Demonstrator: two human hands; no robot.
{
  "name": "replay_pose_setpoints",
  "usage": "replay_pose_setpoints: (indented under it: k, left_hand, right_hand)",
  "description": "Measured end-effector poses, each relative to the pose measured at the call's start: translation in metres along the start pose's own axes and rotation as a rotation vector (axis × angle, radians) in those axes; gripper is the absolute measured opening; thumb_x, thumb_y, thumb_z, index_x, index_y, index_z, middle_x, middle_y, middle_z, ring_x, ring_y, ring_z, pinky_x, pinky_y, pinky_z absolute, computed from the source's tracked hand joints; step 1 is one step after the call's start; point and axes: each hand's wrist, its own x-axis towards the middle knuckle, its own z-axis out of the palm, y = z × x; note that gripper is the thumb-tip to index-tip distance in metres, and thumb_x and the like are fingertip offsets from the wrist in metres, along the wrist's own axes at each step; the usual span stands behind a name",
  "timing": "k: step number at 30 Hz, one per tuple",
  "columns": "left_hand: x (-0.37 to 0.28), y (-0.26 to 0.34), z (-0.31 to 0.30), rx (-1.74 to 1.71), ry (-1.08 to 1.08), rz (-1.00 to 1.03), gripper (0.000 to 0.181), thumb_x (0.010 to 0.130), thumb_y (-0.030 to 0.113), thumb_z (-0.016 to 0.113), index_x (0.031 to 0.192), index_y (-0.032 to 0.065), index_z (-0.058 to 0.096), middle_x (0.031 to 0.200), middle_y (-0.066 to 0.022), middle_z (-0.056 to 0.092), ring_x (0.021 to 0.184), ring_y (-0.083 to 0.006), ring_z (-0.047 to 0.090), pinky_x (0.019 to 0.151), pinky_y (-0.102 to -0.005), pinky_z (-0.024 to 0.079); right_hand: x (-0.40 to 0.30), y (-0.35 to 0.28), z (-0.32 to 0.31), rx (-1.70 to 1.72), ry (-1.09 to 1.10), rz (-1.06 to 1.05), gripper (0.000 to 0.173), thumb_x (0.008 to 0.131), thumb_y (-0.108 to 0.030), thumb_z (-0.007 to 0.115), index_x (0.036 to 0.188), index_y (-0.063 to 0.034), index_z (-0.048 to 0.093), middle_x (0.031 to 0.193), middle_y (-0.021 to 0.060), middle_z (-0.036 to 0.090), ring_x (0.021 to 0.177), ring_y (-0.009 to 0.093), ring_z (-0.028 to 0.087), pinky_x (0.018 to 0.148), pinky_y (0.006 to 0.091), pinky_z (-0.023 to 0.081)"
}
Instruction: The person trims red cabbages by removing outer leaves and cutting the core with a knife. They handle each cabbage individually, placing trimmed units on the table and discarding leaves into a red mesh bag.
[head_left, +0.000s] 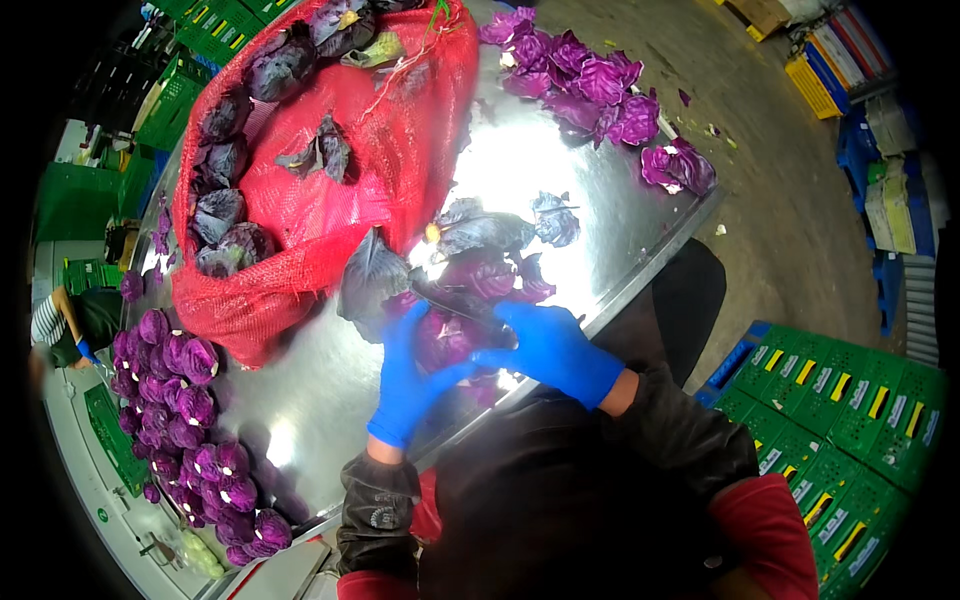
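My left hand (412, 375), in a blue glove, and my right hand (551, 349), gloved alike, are on either side of a red cabbage (448, 339) near the front edge of a metal table. The image is hazy there. A dark outer leaf (461, 300) lies across the top of the cabbage, by the fingers of both hands. Left of it is a large dark cabbage leaf (373, 281). Beyond lie more loose leaves (484, 231). An open red mesh sack (315, 217) holds several dark cabbage heads (279, 69) along its far left side.
Many trimmed red cabbages (184, 427) are piled on the left of the metal table (330, 405). Purple leaves (592, 82) lie at its far right edge. Stacked green crates (847, 412) stand right, more crates (82, 199) left. Another person (75, 322) is at the far left.
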Motion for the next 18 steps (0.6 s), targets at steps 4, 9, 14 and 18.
replay_pose_setpoints:
  k: [4, 9, 14, 18]
  left_hand:
    - [0.001, 0.002, 0.009, -0.195, 0.038, -0.101, 0.091, 0.062, 0.015, 0.088, 0.135, 0.0028, 0.035, 0.129, -0.0109, 0.043, 0.121, -0.0217, 0.046, 0.102, -0.0359, 0.042]
    - [-0.008, -0.008, 0.011, -0.133, 0.046, 0.002, 0.091, 0.061, 0.018, 0.086, 0.135, 0.0037, 0.036, 0.131, -0.0118, 0.043, 0.122, -0.0245, 0.045, 0.105, -0.0376, 0.038]
    - [-0.018, 0.016, 0.007, 0.148, 0.045, 0.171, 0.084, 0.058, 0.019, 0.082, 0.132, 0.0076, 0.043, 0.129, -0.0155, 0.041, 0.123, -0.0347, 0.042, 0.103, -0.0405, 0.038]
    - [-0.022, 0.029, 0.011, 0.215, -0.019, 0.139, 0.085, 0.056, 0.021, 0.084, 0.130, 0.0083, 0.044, 0.133, -0.0178, 0.039, 0.124, -0.0368, 0.042, 0.101, -0.0424, 0.041]
  right_hand:
    - [0.007, 0.000, -0.001, -0.024, 0.117, -0.148, 0.040, 0.077, -0.034, 0.074, 0.105, -0.0061, 0.064, 0.077, 0.0094, 0.065, 0.065, 0.022, 0.066, 0.059, 0.0318, 0.052]
    - [0.029, 0.037, -0.005, -0.004, 0.256, -0.077, 0.018, 0.082, -0.025, 0.064, 0.088, -0.0083, 0.064, 0.070, 0.0099, 0.062, 0.060, 0.026, 0.063, 0.055, 0.0353, 0.050]
    - [0.023, 0.027, -0.009, 0.026, 0.126, 0.108, 0.056, 0.077, -0.039, 0.072, 0.121, -0.0084, 0.058, 0.088, 0.0150, 0.067, 0.077, 0.027, 0.066, 0.072, 0.0378, 0.052]
    - [0.025, 0.012, 0.019, 0.072, 0.070, 0.097, 0.078, 0.076, -0.048, 0.073, 0.138, -0.0099, 0.045, 0.115, 0.0183, 0.062, 0.096, 0.030, 0.064, 0.084, 0.0394, 0.050]
